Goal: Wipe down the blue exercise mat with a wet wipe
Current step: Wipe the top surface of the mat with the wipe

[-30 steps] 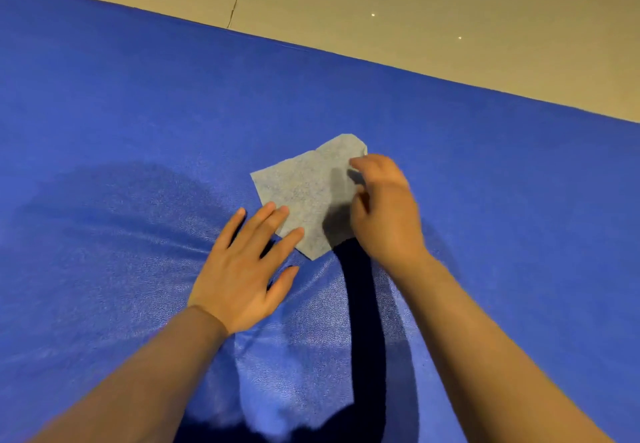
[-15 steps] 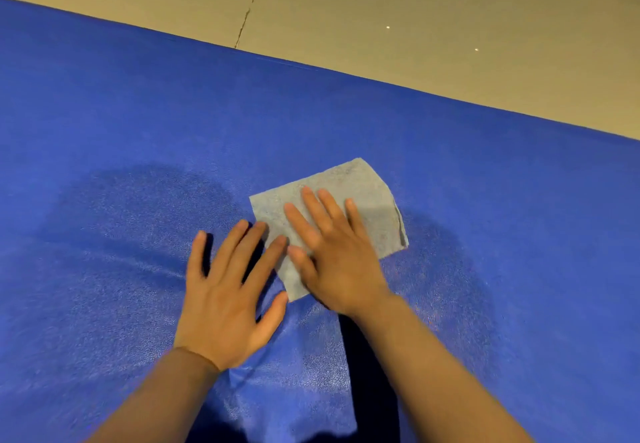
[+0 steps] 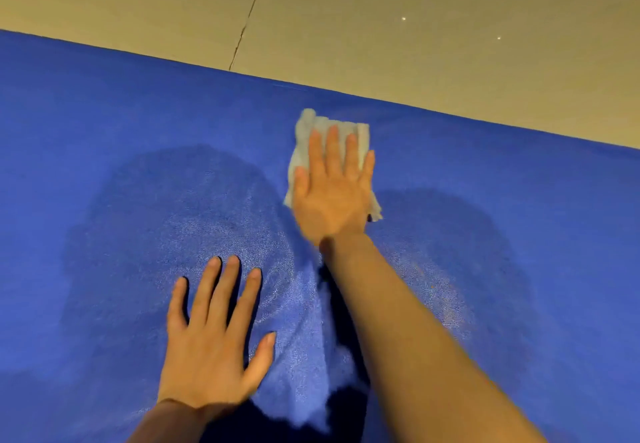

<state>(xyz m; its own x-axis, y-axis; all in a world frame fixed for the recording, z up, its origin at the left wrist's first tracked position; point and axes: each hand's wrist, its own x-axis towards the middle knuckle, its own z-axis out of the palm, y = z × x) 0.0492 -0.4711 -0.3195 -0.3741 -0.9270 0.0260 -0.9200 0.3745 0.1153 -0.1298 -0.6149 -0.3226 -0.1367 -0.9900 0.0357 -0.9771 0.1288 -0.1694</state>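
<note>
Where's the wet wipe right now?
In the head view, the wet wipe lies under the flat right hand, near the blue mat's far edge.

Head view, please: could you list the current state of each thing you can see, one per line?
Mat: flat on the floor, with darker damp-looking patches in the middle.
Wipe: crumpled, pressed flat on the mat near its far edge.
Right hand: open, fingers straight, pressing on the wipe.
Left hand: open, fingers spread, resting flat on the mat.
Floor: tiled, with a dark seam.
</note>
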